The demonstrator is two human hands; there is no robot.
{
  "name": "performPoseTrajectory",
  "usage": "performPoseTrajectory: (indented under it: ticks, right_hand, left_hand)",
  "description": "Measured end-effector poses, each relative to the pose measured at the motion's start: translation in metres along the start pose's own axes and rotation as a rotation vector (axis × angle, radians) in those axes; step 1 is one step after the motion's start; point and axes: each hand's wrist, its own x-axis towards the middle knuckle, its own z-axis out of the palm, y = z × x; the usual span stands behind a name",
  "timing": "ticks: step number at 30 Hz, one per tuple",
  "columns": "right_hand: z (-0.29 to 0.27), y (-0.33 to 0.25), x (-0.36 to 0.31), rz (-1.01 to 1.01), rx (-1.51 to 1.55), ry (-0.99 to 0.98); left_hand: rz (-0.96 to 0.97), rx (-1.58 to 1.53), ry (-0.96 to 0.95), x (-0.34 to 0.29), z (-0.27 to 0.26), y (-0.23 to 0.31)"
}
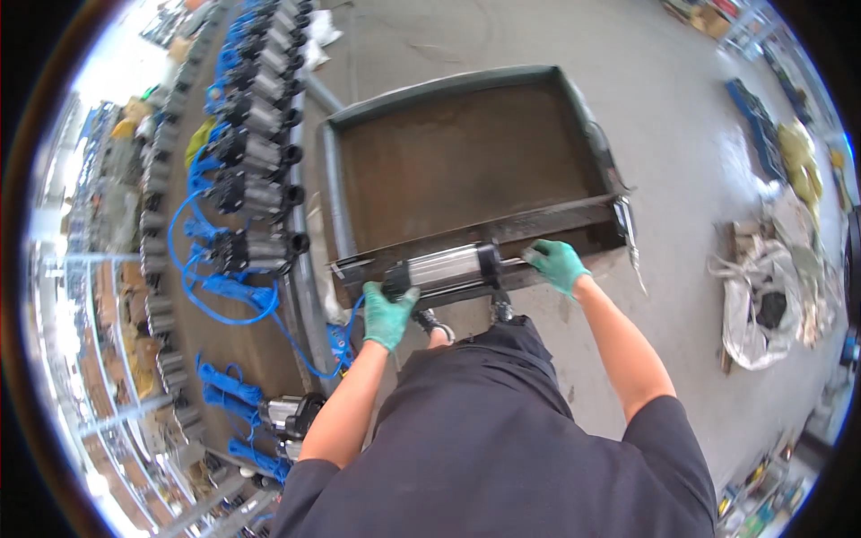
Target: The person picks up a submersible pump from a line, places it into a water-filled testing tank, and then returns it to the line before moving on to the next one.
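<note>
A silver cylindrical motor (pixel 446 268) with black ends lies sideways across the near edge of a metal tray (pixel 330 179). My left hand (pixel 388 316), in a green glove, grips the motor's black left end, thumb and fingers on either side. At the other end, a short thin metal rod (pixel 513 262) runs from the black cap to my right hand (pixel 558 266), also green-gloved. The right fingers are pinched on this rod; its tip is hidden by the glove. A blue cable (pixel 309 366) loops up near my left hand.
On the left, a long bench (pixel 242 345) holds a row of similar motors (pixel 260 197) with bundled blue cables (pixel 229 386). Shelving (pixel 117 332) stands beyond it. Off to the right, a white sack (pixel 762 314) lies on the grey floor (pixel 664 224). My feet are just below the tray.
</note>
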Motion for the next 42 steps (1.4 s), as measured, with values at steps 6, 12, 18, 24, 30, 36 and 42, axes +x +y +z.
performPoseTrajectory:
  ticks: [6, 12, 18, 24, 30, 36, 42]
  right_hand:
    - [-0.008, -0.013, 0.007, 0.133, 0.003, -0.078]
    - [-0.043, 0.013, -0.027, -0.123, -0.299, 0.598]
    - [-0.110, 0.140, -0.040, 0.390, -0.119, 0.782]
    - [-0.140, 0.022, 0.010, 0.350, 0.015, 0.660]
    - [-0.130, 0.054, 0.048, 0.227, -0.416, 0.730]
    - [-0.045, 0.031, -0.007, -0.003, 0.322, 0.357]
    - [-0.002, 0.022, -0.006, 0.164, 0.765, 0.183]
  left_hand:
    - [0.057, 0.039, 0.040, 0.004, 0.002, -0.001]
    - [-0.022, 0.099, 0.039, -0.001, -0.002, 0.002]
    - [0.024, 0.057, 0.039, 0.004, 0.002, -0.005]
    - [-0.018, 0.015, 0.069, 0.002, 0.000, -0.013]
    - [-0.004, 0.066, 0.067, 0.006, 0.002, -0.008]
    - [0.012, 0.062, 0.077, 0.006, 0.001, -0.015]
    - [-0.017, 0.133, 0.046, 0.006, -0.002, 0.001]
